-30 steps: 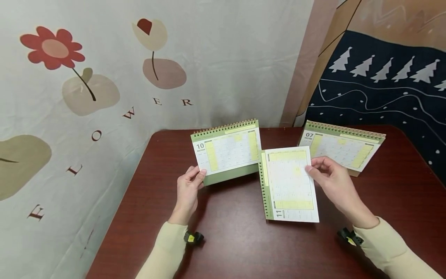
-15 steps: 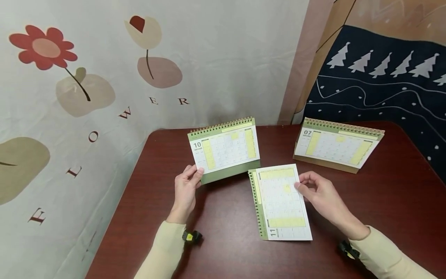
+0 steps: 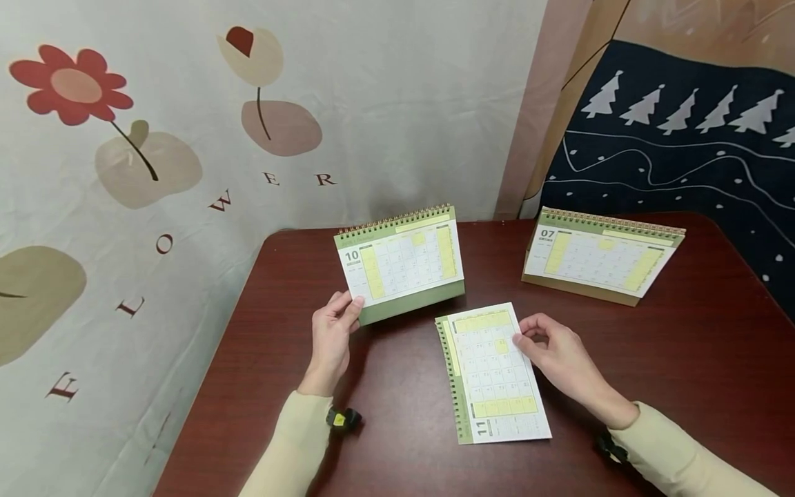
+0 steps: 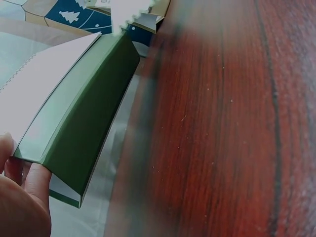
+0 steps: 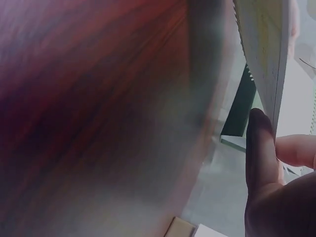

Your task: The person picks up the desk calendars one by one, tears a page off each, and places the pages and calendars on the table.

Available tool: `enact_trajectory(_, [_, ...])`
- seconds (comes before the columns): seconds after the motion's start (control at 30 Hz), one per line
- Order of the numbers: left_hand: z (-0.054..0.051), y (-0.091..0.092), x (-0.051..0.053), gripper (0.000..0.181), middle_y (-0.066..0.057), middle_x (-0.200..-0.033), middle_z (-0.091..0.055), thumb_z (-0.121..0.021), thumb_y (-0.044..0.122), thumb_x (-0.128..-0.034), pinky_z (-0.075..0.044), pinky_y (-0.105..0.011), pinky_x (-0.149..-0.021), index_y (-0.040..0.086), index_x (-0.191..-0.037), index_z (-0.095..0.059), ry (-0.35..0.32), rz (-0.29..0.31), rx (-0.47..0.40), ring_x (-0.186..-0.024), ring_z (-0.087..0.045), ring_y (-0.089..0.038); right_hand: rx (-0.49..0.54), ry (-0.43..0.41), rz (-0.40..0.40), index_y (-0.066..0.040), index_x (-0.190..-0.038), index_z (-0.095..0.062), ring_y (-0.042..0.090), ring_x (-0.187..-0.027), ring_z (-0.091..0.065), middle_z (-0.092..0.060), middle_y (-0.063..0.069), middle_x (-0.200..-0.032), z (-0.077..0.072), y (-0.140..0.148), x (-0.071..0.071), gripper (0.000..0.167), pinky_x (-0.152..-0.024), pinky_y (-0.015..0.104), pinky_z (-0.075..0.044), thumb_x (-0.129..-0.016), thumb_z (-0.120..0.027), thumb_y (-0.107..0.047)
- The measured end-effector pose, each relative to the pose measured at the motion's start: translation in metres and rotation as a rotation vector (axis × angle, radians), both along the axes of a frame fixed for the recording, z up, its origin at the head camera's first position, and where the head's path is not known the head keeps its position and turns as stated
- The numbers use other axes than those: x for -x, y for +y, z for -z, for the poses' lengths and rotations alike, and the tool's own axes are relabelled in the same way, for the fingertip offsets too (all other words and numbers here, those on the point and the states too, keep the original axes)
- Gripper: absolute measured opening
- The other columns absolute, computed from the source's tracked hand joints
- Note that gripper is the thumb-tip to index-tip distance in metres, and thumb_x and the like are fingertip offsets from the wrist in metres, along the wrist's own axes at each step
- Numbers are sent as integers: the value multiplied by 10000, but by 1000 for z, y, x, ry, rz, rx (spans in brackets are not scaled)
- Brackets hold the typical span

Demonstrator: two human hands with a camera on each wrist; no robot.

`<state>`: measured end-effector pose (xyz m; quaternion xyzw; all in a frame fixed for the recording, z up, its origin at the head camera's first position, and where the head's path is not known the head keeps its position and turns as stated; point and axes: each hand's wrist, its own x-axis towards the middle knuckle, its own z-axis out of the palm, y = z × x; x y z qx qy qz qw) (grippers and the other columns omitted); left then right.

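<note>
Head view showed me, from far off, that the page (image 3: 493,376) had come lower and nearer to the person than it was one second before. Back then it hid a bit of calendar 10 (image 3: 404,262) and a bit of calendar 07 (image 3: 602,255). Now it was in front of both and covered neither. I took this to mean that the page was free of the two calendars, as I saw no wire in its edge of holes. The right hand (image 3: 559,355) pinched the page by its side, thumb and fingers nearly together with only the paper between. The left hand (image 3: 330,335) held the low left corner of calendar 10, its thumb on the front, just as before. I could not tell if the page or calendar 10 touched the table (image 3: 279,276). Calendar 07 stood farther back on the table, well apart from the left hand, and no hand held it.
</note>
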<state>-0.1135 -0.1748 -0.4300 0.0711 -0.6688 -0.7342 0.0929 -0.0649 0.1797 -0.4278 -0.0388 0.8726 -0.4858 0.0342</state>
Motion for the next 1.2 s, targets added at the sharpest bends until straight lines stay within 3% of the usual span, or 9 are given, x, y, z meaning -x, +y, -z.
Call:
enact_trajectory(0.27, [0,0,2,281,22,-854,-582,-679,5,-983,-415,-169,-590,-134,-1227,-688,9,-15,-7,-749,-525,-62,-141,40,-35,-66,-961,-686,135,-716,-612,-672,8,-829,2,8,5,62,-633,241,-490,-944,-724,-112])
enact_trajectory(0.63, [-1,1,3,284,37,-840,-587,-686,14,-981,-416,-176,-603,-124,-1230,-689,-2,-17,-11,-760,-520,-62,-282,46,-133,-161,-876,-683,73,-578,-522,-593,-100,-688,8,11,7,114,-548,244,-400,-939,-758,-220])
enact_trajectory(0.97, [-1,2,2,287,31,-868,-596,-686,15,-981,-421,-177,-605,-114,-1238,-691,-14,-14,-11,-761,-534,-63,-338,5,-185,-144,-860,-672,83,-536,-537,-558,-95,-623,10,10,10,123,-502,246,-386,-941,-740,-206])
enact_trajectory(1.2, [-1,3,3,283,10,-888,-592,-678,7,-984,-431,-170,-577,-124,-1235,-689,-2,-11,-17,-750,-546,-67,-417,20,-220,-100,-929,-719,79,-562,-515,-564,-90,-638,-3,16,16,151,-528,263,-395,-958,-726,-249])
